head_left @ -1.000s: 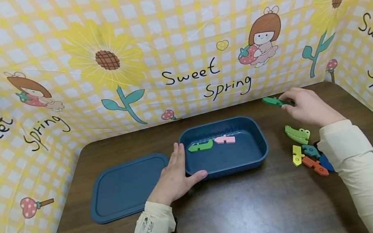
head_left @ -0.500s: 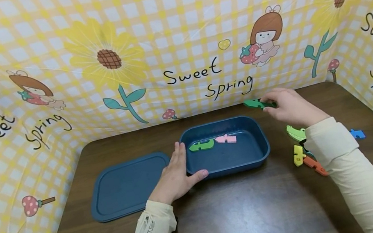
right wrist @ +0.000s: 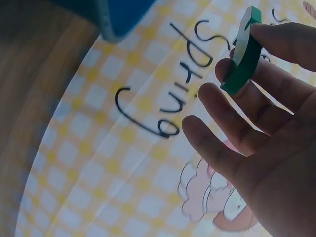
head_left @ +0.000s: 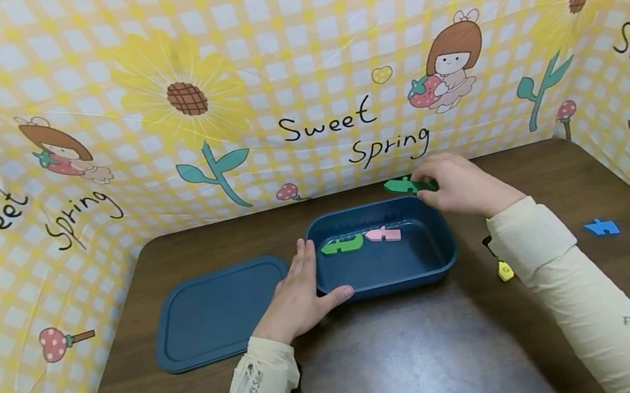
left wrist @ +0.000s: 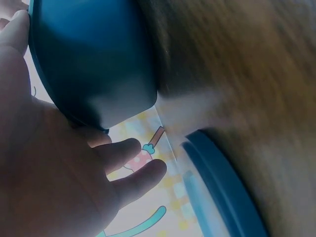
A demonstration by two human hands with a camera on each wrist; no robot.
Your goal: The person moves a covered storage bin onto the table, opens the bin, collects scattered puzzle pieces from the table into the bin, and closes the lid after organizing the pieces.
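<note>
My right hand (head_left: 461,185) pinches a dark green notched toy piece (head_left: 398,187) over the far right rim of the dark blue box (head_left: 390,284). In the right wrist view, thumb and fingertips hold this green piece (right wrist: 242,61), while the other fingers extend loosely. A light green piece (head_left: 344,245) and a pink pointed piece (head_left: 384,235) lie inside the box. At the box's left side rests my left hand (head_left: 298,298), its fingers straight along the wall and its thumb at the near rim. In the left wrist view, these fingers touch the box wall (left wrist: 98,59).
The box's blue lid (head_left: 217,320) lies flat on the left of the brown table. A blue piece (head_left: 603,228) lies at the right. A yellow piece (head_left: 505,271) shows beside my right sleeve (head_left: 535,242), which hides other pieces. Patterned cloth (head_left: 318,69) encloses the back and sides.
My right hand has carried the dark green piece leftward from the table's far right to the box. The right sleeve now covers more pieces, and the blue piece is uncovered. The left hand stays put.
</note>
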